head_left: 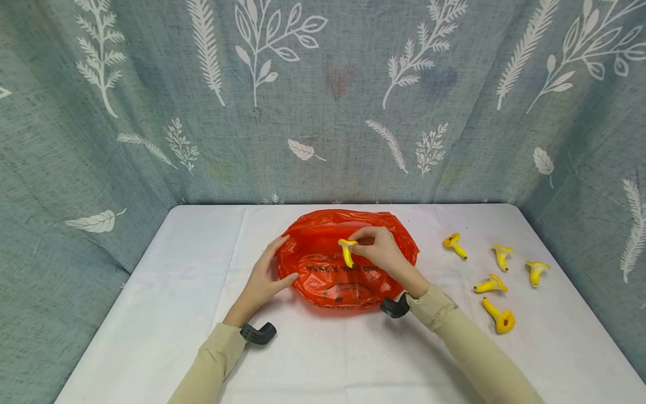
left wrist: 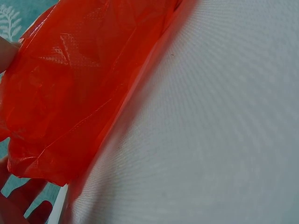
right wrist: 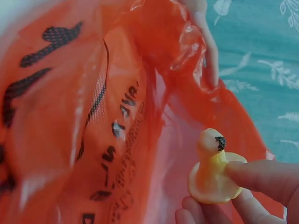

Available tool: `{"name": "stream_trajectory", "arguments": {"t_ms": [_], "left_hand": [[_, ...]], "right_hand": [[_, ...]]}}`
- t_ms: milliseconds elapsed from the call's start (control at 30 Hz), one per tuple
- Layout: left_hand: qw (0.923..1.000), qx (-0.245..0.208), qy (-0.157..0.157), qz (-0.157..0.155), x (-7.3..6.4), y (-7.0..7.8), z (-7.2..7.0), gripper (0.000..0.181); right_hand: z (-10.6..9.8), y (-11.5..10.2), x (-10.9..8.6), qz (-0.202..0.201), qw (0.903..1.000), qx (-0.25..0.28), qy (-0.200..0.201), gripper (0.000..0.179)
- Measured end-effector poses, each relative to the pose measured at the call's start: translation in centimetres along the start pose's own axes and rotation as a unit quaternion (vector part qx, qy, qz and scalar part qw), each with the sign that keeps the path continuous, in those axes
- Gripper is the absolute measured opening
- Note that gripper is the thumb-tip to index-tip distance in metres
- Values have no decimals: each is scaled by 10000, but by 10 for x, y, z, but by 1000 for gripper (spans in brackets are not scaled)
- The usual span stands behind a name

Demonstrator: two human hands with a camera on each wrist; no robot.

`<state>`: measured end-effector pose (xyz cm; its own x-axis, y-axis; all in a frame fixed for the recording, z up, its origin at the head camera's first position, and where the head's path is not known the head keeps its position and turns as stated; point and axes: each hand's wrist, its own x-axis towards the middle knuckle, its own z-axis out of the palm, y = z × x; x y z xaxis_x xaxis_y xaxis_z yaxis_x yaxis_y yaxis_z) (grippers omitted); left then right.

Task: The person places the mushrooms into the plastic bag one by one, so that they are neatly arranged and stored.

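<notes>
A yellow chanterelle-shaped mushroom (head_left: 347, 252) is pinched between the thumb and fingers of my right hand (head_left: 382, 252), over the mouth of a red plastic bag (head_left: 335, 286). In the right wrist view, the mushroom (right wrist: 212, 172) has its stem end, with a dark spot, pointing up. The bag lies spread on the table with its mouth gaping and dark print showing. My left hand (head_left: 262, 280) rests against the bag's left side, thumb and fingers spread apart. In the left wrist view, red plastic (left wrist: 74, 93) hides part of the fingers.
Several more yellow mushrooms (head_left: 501, 255) lie scattered on the right part of the white table (head_left: 161, 314). A grey-green curtain (head_left: 323, 112) with white leaf patterns stands behind the table and along both sides.
</notes>
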<state>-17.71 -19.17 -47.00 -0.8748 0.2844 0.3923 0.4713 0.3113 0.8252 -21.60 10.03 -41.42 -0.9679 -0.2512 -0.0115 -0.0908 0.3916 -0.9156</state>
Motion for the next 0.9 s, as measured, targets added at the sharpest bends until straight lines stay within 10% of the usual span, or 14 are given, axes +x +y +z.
{"name": "stream_trajectory", "arguments": {"t_ms": [900], "left_hand": [[9999,52,-13,120,0,3,0,81]], "right_hand": [[52,4,56,964,9944,-422,52,26]]}}
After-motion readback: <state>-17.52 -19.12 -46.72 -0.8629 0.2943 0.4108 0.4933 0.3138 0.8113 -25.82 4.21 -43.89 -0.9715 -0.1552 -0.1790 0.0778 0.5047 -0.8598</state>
